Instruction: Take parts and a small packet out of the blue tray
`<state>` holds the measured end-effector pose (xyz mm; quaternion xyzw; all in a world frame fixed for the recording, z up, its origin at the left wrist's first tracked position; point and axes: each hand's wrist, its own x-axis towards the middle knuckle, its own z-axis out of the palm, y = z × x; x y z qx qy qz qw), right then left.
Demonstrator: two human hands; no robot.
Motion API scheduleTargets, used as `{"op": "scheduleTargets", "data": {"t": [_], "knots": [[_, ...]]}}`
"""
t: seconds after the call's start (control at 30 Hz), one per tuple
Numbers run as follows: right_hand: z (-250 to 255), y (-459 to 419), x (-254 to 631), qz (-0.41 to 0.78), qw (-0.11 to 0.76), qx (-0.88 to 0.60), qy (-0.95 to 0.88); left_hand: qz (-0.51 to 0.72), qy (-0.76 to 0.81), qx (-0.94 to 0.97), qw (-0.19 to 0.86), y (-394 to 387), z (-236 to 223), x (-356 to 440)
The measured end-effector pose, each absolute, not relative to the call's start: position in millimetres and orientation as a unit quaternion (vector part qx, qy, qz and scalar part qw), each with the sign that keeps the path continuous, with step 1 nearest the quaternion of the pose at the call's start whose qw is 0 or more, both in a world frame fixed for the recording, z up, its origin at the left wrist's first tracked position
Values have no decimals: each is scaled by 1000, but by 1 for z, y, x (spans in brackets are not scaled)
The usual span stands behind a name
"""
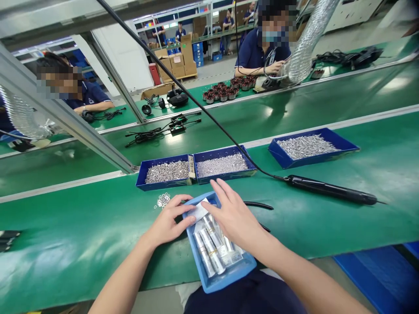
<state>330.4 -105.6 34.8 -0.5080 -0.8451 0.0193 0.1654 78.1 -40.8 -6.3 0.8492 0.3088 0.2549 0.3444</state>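
Observation:
A light blue plastic tray [244, 272] is tilted at the bench's front edge, close to my body. In it lie several shiny silver tubes [211, 250], some bundled with bands, beside clear plastic wrapping. My left hand [172, 220] reaches over the tray's left rim, its fingers and thumb closed at a white paper slip [199, 212] near the far end. My right hand [231, 213] hovers over the tray's right side with fingers stretched out; its thumb tip meets the slip. Part of the tray's contents is hidden under this hand.
Behind the tray stand blue bins of small metal parts [166, 172], [222, 165] and pins [306, 146]. Loose rings [163, 199] lie left. A corded black electric screwdriver [330, 189] rests right, its cable crossing overhead. Co-workers [262, 52] sit across the green bench.

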Motion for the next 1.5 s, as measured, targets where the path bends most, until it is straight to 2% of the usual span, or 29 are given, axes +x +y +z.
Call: {"op": "scheduleTargets", "data": {"t": [0.1,0.3,0.4,0.57,0.7,0.9,1.03,1.23,1.5], "knots": [[45,-72,330,40,185,-438,-879,264,301,840,365,-41,-6,79],[38,-44,343,284,348,-439,-779,331,352,783,391,-41,-2,84],[21,-45,341,365,396,-459,-706,372,376,741,413,-42,-4,84],[4,-46,331,406,443,-456,-657,386,368,732,423,-42,-2,83],[7,-49,327,376,491,-432,-656,342,344,787,381,-44,2,87],[13,-58,320,408,449,-435,-665,384,367,748,398,-50,-8,99],[17,-56,323,394,423,-367,-729,386,393,739,387,-49,-13,100],[21,-54,336,425,310,-277,-804,382,379,751,382,-49,-6,92],[5,-45,331,452,374,-269,-763,429,343,747,374,-51,-3,89]]}}
